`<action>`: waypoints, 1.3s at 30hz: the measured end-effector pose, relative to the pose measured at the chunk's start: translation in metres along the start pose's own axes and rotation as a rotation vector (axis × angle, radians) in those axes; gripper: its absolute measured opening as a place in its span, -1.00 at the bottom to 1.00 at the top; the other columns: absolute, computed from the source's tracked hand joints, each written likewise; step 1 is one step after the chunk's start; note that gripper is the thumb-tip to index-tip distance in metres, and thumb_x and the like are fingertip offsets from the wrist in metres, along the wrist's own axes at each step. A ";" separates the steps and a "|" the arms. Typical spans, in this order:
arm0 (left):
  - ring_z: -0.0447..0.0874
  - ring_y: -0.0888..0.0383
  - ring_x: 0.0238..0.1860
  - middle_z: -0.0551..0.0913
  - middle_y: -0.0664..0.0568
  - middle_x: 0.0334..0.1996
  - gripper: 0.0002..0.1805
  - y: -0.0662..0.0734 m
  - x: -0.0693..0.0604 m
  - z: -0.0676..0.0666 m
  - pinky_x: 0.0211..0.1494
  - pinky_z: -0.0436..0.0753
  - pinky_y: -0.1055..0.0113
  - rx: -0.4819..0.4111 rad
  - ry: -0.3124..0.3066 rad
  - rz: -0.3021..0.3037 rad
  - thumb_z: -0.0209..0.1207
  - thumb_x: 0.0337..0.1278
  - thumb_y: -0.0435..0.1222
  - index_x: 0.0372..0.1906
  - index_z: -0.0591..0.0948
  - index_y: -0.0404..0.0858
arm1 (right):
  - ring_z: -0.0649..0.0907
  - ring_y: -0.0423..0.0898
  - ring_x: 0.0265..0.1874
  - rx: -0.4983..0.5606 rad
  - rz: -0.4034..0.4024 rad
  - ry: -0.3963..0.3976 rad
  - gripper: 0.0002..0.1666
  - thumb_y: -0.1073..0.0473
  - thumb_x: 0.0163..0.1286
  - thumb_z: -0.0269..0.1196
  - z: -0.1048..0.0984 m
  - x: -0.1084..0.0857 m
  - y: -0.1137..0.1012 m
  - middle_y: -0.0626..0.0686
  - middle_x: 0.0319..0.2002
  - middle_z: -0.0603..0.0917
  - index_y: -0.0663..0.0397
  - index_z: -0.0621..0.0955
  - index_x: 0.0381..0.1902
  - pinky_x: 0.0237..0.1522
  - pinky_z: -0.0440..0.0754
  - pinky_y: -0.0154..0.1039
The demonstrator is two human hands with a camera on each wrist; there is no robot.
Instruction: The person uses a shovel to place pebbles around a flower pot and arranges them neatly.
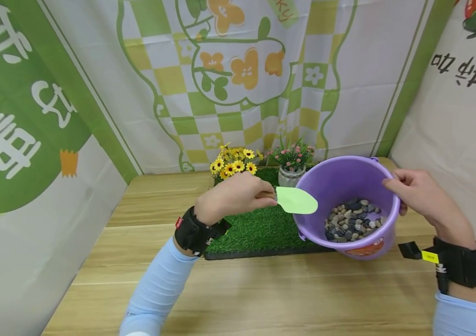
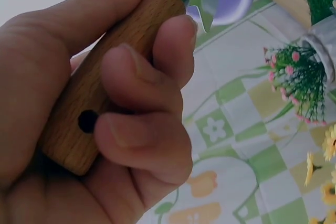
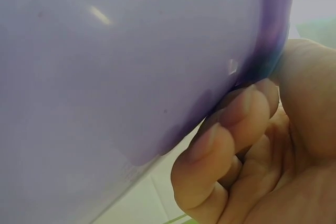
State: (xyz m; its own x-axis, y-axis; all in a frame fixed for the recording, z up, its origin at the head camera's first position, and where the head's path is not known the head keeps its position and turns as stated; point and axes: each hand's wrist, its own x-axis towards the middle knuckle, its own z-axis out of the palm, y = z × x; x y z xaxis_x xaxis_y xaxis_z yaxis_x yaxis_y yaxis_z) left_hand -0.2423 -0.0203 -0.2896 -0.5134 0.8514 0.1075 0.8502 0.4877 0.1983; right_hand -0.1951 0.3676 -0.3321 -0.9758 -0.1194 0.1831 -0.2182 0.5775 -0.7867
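Observation:
My left hand (image 1: 238, 196) grips the wooden handle (image 2: 123, 59) of a small garden trowel, with several fingers curled round it. The trowel's pale green blade (image 1: 297, 200) points right and reaches the left side of the purple bucket's opening in the head view. On the right, my right hand (image 1: 424, 198) pinches the rim of the purple bucket (image 1: 334, 175), thumb over the edge and fingers outside. The bucket tilts so its mouth faces left and toward me. Mixed grey and tan pebbles (image 1: 353, 221) lie in its bottom. In the right wrist view, the bucket wall (image 3: 121, 77) fills most of the picture.
A green artificial-turf mat (image 1: 258, 233) lies on the wooden table (image 1: 254, 294), partly behind the bucket. At its back stand yellow flowers (image 1: 235, 163) and a pale pot (image 1: 290, 177) of pink flowers. Printed cloth (image 1: 229, 116) walls the back and both sides.

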 end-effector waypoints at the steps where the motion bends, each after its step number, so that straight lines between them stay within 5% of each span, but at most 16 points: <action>1: 0.30 0.35 -0.58 0.57 0.20 -0.51 -0.81 0.002 0.002 0.001 -0.39 0.35 0.49 -0.004 -0.010 -0.001 0.16 0.37 -0.14 -0.24 0.69 -0.13 | 0.51 -0.13 -0.76 0.000 0.000 0.003 -0.64 0.18 0.49 0.10 0.000 0.000 0.000 -0.11 -0.73 0.49 0.25 0.43 -0.51 -0.66 0.50 -0.27; 13: 0.36 0.36 -0.57 0.69 0.18 -0.42 -0.81 0.010 0.015 0.008 -0.42 0.34 0.52 -0.030 -0.082 -0.019 0.17 0.36 -0.13 -0.19 0.71 -0.12 | 0.50 -0.15 -0.77 -0.030 0.008 0.016 -0.65 0.21 0.48 0.10 0.001 0.002 -0.001 -0.13 -0.74 0.47 0.25 0.41 -0.53 -0.68 0.50 -0.28; 26: 0.45 0.39 -0.54 0.62 0.22 -0.45 -0.81 0.020 0.024 0.016 -0.38 0.40 0.54 0.004 -0.110 0.010 0.17 0.35 -0.10 -0.20 0.70 -0.10 | 0.50 -0.15 -0.77 -0.040 0.019 0.018 -0.66 0.20 0.48 0.10 0.000 -0.002 -0.001 -0.12 -0.74 0.47 0.25 0.42 -0.52 -0.67 0.50 -0.27; 39: 0.30 0.39 -0.61 0.44 0.25 -0.58 -0.80 0.024 0.035 0.025 -0.45 0.27 0.55 0.006 -0.115 0.035 0.16 0.36 -0.11 -0.36 0.66 -0.08 | 0.50 -0.14 -0.76 -0.047 0.009 0.011 -0.67 0.17 0.48 0.09 0.005 0.000 -0.005 -0.12 -0.73 0.45 0.23 0.41 -0.49 -0.67 0.51 -0.26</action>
State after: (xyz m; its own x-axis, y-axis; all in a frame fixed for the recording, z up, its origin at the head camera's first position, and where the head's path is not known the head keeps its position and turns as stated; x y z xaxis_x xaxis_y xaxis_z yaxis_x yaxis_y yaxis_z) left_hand -0.2368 0.0257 -0.3050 -0.4670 0.8842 0.0014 0.8682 0.4583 0.1903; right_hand -0.1940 0.3606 -0.3309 -0.9775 -0.1055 0.1827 -0.2085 0.6158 -0.7598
